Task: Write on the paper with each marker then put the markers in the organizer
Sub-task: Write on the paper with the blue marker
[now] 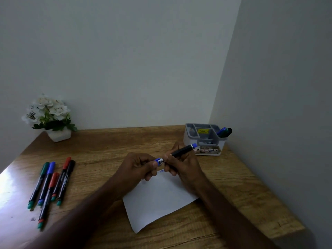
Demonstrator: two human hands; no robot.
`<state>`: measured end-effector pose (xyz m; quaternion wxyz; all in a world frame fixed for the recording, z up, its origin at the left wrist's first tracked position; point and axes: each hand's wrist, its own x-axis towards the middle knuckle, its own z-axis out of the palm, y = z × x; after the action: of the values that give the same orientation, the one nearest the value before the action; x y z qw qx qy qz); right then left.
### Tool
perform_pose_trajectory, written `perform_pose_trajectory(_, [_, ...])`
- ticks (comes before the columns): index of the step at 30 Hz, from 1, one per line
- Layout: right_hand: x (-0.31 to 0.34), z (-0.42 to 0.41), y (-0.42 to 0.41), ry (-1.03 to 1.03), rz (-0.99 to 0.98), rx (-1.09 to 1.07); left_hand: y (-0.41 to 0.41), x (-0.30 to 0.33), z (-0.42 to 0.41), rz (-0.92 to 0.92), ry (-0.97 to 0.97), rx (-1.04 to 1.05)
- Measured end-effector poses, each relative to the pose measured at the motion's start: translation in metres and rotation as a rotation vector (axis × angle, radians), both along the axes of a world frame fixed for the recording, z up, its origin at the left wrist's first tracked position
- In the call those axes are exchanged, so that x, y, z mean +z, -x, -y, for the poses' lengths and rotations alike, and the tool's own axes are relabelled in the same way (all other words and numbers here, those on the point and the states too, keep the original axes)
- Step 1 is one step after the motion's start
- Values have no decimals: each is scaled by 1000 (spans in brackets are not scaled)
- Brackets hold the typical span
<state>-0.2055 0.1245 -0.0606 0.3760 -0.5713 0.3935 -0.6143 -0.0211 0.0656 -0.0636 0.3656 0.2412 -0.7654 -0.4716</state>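
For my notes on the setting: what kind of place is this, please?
Probably a home or office writing desk in a wall corner: a wooden desk with an organizer, markers and a flower pot.

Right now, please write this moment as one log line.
left hand: pinches blue cap | right hand: holds blue marker | over paper | organizer: two markers inside
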Motion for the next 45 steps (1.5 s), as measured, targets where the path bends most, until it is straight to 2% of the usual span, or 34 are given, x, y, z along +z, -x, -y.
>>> perform_pose_trajectory(3, [-2, 1, -2, -11, -82, -85, 8, 5, -4, 20, 18, -9])
perform_pose_trajectory(6, [3, 0, -3, -7, -131, -198, 21, 19, -5, -5, -48, -12])
perform_pose_trajectory(8, [12, 0, 4, 7, -137, -264, 34, 33, -4, 67, -39, -16])
perform_pose_trajectory(11, [35, 2, 29, 52, -157, -380, 60, 49, 9, 196, 73, 14])
perform_pose_trajectory(15, [81, 0, 89, 24, -567, -612, 96, 61, 37, 360, 296, -4])
perform_pose_trajectory(19, [127, -10, 146, -77, -888, -884, 133, 68, 59, 394, 464, -6])
perform_pose_trajectory(23, [140, -6, 177, -284, -1119, -861, 163, 73, 65, 379, 582, -10])
perform_pose_trajectory(30, [123, 26, 194, -456, -1208, -750, 191, 67, 68, 418, 622, -32])
perform_pose_trajectory(36, [114, 42, 195, -530, -1134, -664, 189, 69, 67, 418, 600, -43])
perform_pose_trajectory(40, [115, 40, 192, -512, -1091, -654, 179, 72, 68, 409, 606, -33])
perform_pose_trajectory(45, [120, 35, 183, -393, -995, -715, 163, 73, 69, 399, 579, 7])
